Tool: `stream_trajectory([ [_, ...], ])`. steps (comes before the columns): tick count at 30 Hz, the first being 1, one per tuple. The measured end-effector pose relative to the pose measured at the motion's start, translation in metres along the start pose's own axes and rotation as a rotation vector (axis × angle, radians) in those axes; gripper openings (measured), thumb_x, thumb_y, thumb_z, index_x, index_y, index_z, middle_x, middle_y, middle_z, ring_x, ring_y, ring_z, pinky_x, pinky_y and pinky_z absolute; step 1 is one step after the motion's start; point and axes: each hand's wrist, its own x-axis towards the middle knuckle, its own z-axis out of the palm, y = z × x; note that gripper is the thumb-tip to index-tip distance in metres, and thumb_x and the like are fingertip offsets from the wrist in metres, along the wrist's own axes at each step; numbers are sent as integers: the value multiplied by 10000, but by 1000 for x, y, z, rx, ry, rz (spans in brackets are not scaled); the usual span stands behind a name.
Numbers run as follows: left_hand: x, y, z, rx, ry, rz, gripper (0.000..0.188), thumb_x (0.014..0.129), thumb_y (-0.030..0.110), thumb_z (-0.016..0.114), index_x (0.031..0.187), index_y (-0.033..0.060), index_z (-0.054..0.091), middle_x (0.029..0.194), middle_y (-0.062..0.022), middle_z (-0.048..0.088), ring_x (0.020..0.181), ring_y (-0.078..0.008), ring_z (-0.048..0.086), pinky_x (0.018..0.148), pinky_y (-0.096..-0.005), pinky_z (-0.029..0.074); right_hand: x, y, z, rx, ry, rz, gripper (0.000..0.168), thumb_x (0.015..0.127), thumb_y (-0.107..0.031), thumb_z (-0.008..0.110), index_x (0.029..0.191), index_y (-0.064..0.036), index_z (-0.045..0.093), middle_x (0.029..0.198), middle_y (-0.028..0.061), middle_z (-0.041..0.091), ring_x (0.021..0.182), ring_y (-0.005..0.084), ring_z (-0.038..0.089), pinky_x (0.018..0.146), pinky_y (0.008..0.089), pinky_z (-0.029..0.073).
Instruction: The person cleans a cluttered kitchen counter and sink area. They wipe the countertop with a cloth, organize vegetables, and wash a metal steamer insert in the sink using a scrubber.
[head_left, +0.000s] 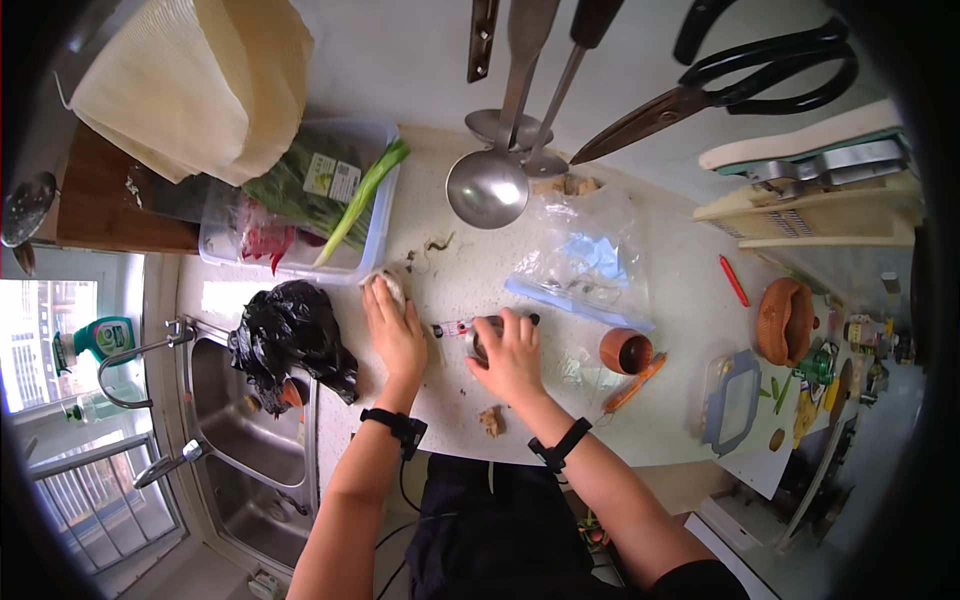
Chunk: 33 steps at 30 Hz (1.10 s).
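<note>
My left hand (394, 337) reaches over the white counter, its fingers pressed on a bunched pale cloth (388, 285) beside the corner of a clear plastic bin. My right hand (514, 356) is curled over a small round container (484, 337) with a dark top, most of it hidden under the fingers. Just left of it a small printed item (453, 328) with a dark end lies on the counter. Dark scraps and a green vegetable bit (441, 244) lie beyond my hands. A brown crumpled scrap (492, 421) sits near the front edge.
Left, a black plastic bag (300, 337) overhangs the steel sink (240, 397). The plastic bin (375, 240) holds packed greens and a scallion. Right are a zip bag (592, 262), a wooden cup (625, 351), an orange-handled tool (634, 384) and a lidded box (731, 403). A ladle (487, 187) and scissors (667, 112) hang above.
</note>
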Motion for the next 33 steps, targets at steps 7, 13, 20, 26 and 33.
stream_trajectory([
  [7,13,23,27,21,48,-44,588,862,111,598,1397,29,370,1406,-273,381,1319,-435,346,1122,-521,228,-31,39,-32,79,130,53,715,585,-260,816,1218,-107,521,1127,161,425,1029,334,456,873,466,398],
  [13,11,17,22,-75,18,6,527,822,53,592,1334,89,476,1372,-241,443,1285,-414,405,1111,-505,276,-61,56,-56,109,158,-40,586,551,-140,748,1111,-129,579,1103,118,455,942,327,504,785,426,465],
  [20,2,50,16,-397,-412,371,498,760,-33,570,1236,113,577,1290,-159,547,1175,-352,538,1033,-407,426,-89,33,-33,61,-80,-41,376,590,-194,727,952,-166,626,910,49,497,877,257,513,698,399,434],
  [26,-19,67,30,-772,-392,-77,457,825,-105,486,1246,62,544,1201,-150,605,1119,-285,588,922,-367,490,-93,46,-33,-85,-27,94,360,625,-172,712,975,-162,631,842,48,458,838,256,484,705,388,393],
  [33,96,27,73,-234,75,162,411,919,115,561,1314,38,480,1252,-180,562,1133,-346,546,939,-413,438,-101,77,-40,-172,-19,60,350,619,-193,725,957,-205,635,839,47,447,832,261,478,663,397,382],
])
